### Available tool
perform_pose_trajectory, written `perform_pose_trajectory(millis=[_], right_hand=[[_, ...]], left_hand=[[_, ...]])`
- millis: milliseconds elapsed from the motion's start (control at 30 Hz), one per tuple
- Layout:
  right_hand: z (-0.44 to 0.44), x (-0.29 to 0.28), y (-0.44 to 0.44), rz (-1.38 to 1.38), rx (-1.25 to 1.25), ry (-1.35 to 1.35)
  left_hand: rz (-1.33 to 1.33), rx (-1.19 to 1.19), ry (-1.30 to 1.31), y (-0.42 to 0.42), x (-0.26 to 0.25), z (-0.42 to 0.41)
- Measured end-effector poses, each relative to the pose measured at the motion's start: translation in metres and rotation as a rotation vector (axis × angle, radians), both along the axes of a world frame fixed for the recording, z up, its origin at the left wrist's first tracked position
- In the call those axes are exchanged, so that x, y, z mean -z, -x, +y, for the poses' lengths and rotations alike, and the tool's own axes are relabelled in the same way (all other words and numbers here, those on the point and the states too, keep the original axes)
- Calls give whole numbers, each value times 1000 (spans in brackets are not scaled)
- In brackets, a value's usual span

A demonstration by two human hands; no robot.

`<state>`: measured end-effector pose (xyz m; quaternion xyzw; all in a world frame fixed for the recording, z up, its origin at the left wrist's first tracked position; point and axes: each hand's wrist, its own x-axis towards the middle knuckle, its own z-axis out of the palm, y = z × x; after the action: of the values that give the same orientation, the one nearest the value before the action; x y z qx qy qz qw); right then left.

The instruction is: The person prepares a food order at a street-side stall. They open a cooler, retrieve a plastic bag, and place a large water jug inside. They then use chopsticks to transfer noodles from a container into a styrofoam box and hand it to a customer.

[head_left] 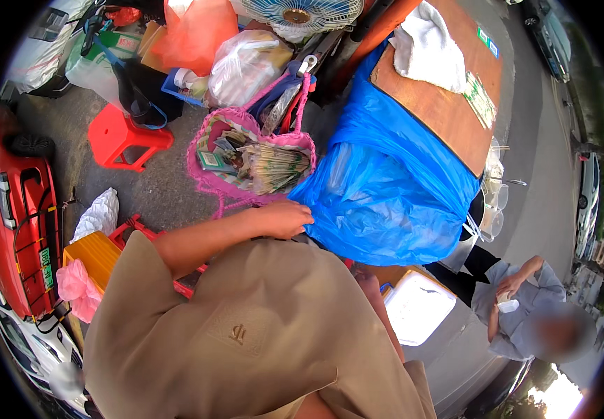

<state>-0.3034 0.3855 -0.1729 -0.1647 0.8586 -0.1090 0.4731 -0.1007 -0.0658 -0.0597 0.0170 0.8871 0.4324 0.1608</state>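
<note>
My left hand (287,219) reaches across in front of my body, fingers closed at the left edge of a blue plastic bag (385,199). The bag drapes over a container and is tucked under a brown wooden board (438,99). My right hand (369,280) is low beside my shirt, below the bag's front edge; its fingers are mostly hidden. Just beyond my left hand is a pink woven basket (253,120), which holds many paper-wrapped sticks (275,165), seemingly disposable chopsticks, and a small green-and-white box (213,161). More wrapped sticks (478,99) and a white cloth (430,47) lie on the board.
A red plastic stool (124,136) stands left of the basket. A fan (302,13) and filled plastic bags (247,65) crowd the far side. A white-lidded box (419,306) is at lower right, near a person (521,293) holding a small white object. Parked cars (19,209) line the left.
</note>
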Motion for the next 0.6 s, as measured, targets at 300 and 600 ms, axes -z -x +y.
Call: perform_pose_trajectory(millis=[300,600], right_hand=[[-72,53,-65,-164,-112,92],[-149,13,-126,-213,-295,144]], left_hand=[[3,-411,-255,-85,-40,41],[-149,-707,-741,-160,-67,7]])
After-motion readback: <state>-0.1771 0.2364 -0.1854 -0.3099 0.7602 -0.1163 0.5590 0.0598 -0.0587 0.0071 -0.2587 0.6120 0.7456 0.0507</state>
